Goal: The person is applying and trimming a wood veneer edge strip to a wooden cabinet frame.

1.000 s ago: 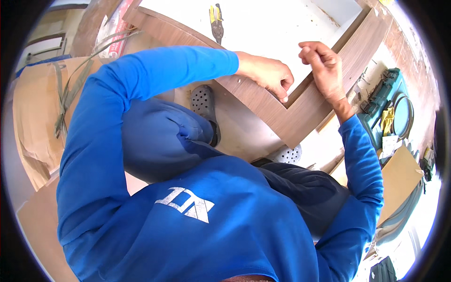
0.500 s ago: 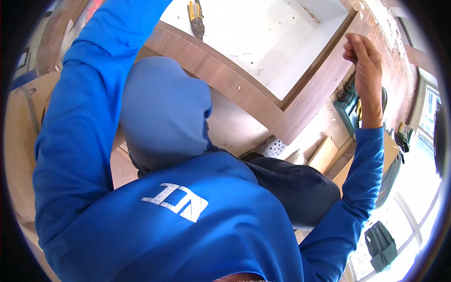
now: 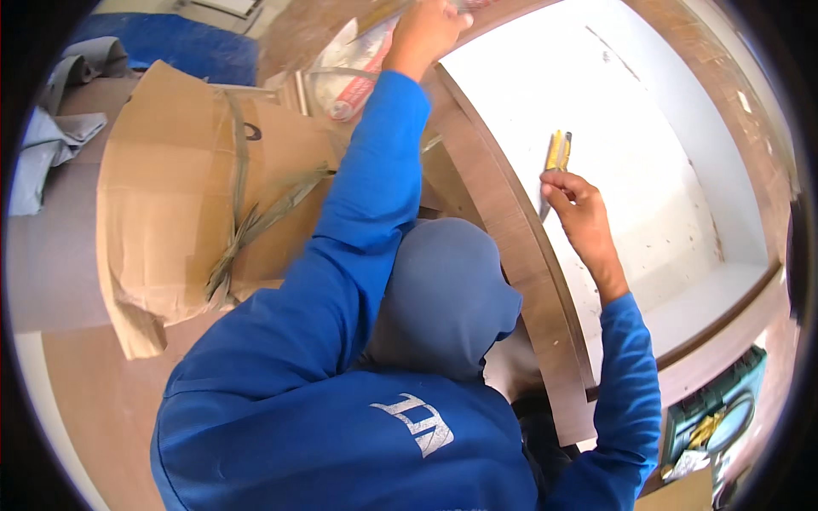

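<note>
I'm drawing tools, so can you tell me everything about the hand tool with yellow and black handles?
The hand tool with yellow and black handles looks like pliers or cutters. The handles look plastic or rubber and point away from the person. Its slim grey end looks metal and points toward the brown wood-look frame. It is over the white surface inside that frame. The right hand has its fingers over the tool's middle, seemingly touching it; I can't tell if it's lifted.

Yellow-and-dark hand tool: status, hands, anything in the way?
Right hand at yellow-and-dark hand tool, grip unclear. Left hand near brown wood-grain frame, contact unclear. Only the right hand overlaps the tool.
</note>
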Available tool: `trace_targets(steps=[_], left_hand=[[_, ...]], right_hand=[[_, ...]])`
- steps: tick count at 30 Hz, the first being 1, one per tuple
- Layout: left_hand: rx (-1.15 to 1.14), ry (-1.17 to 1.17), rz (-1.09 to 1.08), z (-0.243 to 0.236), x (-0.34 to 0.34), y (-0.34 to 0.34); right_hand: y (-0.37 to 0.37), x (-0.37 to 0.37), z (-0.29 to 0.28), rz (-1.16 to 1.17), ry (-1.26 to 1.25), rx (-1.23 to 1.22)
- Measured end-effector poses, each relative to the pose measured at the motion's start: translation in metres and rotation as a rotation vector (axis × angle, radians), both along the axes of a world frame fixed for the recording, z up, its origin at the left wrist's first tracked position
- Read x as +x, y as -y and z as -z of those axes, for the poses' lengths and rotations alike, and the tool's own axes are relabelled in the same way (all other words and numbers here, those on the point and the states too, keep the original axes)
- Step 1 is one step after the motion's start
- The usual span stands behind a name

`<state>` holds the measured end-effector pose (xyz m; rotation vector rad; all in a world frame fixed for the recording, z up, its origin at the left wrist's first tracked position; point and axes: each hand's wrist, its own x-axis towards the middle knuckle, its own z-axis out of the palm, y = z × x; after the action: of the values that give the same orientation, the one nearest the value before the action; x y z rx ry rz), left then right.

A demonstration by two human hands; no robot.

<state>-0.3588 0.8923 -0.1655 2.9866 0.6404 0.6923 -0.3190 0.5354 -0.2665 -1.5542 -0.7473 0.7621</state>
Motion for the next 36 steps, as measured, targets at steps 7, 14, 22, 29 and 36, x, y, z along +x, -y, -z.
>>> trace_targets(steps=[7,14,22,29,36], left_hand=[[-0.180,-0.147,-0.461,0.044,-0.050,-0.009],[-1.036,0.252,-0.578,0.055,-0.036,0.012],[-1.267,0.555,-0.436,0.063,-0.045,0.002],[-0.981,0.339,-0.328,0.066,-0.059,-0.006],[-0.942,0.386,-0.260,0.074,-0.059,-0.003]], right_hand=[[-0.059,-0.027,0.008,-0.007,0.028,-0.090],[-0.062,-0.027,0.016,0.050,-0.006,-0.079],[-0.067,-0.027,0.019,0.077,-0.043,-0.085],[-0.079,-0.024,0.022,0.011,-0.069,-0.182],[-0.091,-0.025,0.015,0.031,-0.040,-0.139]])
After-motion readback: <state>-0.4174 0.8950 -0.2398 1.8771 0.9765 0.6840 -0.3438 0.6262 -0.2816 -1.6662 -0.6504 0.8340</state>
